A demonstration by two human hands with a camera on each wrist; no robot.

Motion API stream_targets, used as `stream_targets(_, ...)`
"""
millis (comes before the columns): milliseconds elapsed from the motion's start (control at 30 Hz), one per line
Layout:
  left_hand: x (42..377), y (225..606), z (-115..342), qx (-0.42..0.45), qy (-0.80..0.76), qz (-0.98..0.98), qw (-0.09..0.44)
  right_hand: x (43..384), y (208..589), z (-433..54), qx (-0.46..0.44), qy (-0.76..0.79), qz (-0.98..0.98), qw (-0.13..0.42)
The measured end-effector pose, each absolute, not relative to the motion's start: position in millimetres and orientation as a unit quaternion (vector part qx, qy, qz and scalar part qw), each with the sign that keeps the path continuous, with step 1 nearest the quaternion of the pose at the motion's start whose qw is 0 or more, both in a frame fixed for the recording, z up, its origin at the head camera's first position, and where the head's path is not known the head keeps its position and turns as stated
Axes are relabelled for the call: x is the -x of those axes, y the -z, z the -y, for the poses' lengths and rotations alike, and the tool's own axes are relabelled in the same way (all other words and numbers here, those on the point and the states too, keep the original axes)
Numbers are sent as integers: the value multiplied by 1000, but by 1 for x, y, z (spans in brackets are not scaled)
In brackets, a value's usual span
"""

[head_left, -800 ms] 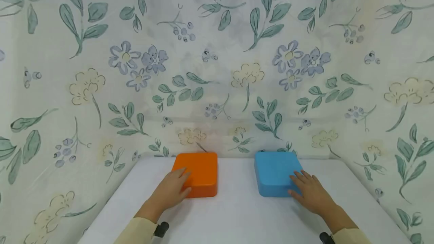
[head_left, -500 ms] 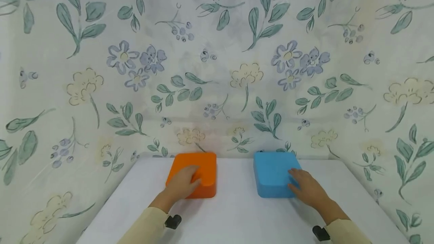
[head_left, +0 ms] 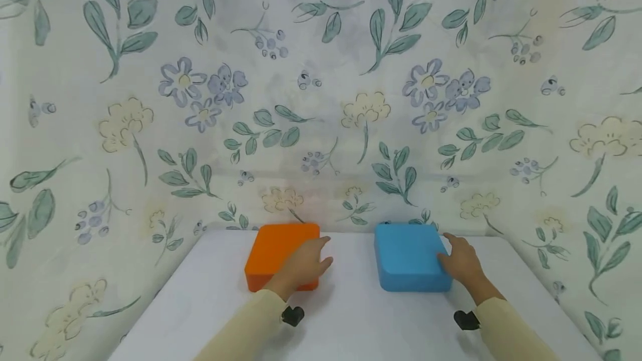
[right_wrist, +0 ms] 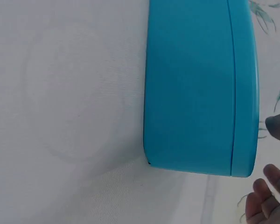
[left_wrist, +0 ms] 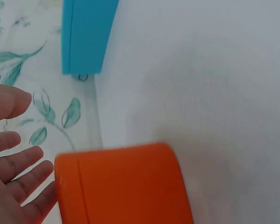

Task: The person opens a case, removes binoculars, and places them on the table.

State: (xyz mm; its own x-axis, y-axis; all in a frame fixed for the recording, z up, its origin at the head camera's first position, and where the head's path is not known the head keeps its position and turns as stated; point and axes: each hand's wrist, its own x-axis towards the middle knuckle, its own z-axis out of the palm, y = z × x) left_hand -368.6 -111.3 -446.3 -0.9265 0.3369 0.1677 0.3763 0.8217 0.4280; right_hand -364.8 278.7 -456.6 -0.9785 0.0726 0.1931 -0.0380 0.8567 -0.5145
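An orange lidded box (head_left: 278, 249) with rounded corners sits toward the back of the white table, left of the middle. My left hand (head_left: 306, 263) reaches across its right part, fingers stretched out past the right edge and holding nothing. In the left wrist view those fingers spread beside the orange box (left_wrist: 121, 186). To the right stands a blue lidded box (head_left: 411, 258) of similar shape. My right hand (head_left: 462, 261) is at its right side, thumb by the edge. The right wrist view has the thumb and loosely bent fingers beside the lid of the blue box (right_wrist: 200, 88).
The white table (head_left: 351, 322) runs up to a hanging cloth (head_left: 321, 144) with a leaf and flower print, which also lines both sides. A strip of table separates the two boxes. Each wrist carries a small black device (head_left: 293, 315).
My left hand has moved rightward over the orange box, from its left side to past its right edge. My right hand has gone from the blue box's top to its right side.
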Motion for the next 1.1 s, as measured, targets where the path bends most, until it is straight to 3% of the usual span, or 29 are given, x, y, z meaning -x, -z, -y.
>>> stream_targets(267, 380, 459, 62, 232, 241, 942, 35, 378, 458, -287, 54, -317, 946, 52)
stream_targets(400, 387, 464, 30, 221, 322, 921, -2, 382, 458, -288, 74, -328, 941, 35)
stream_targets(600, 402, 469, -5, 147, 495, 852, -81, 397, 462, -290, 126, -405, 905, -20)
stream_targets(833, 411, 452, -19, -37, 670, 717, -190, 406, 454, -297, 162, -530, 831, -51)
stream_targets(1100, 423, 433, -11, -72, 728, 636, -246, 416, 438, -301, 218, -556, 799, -73)
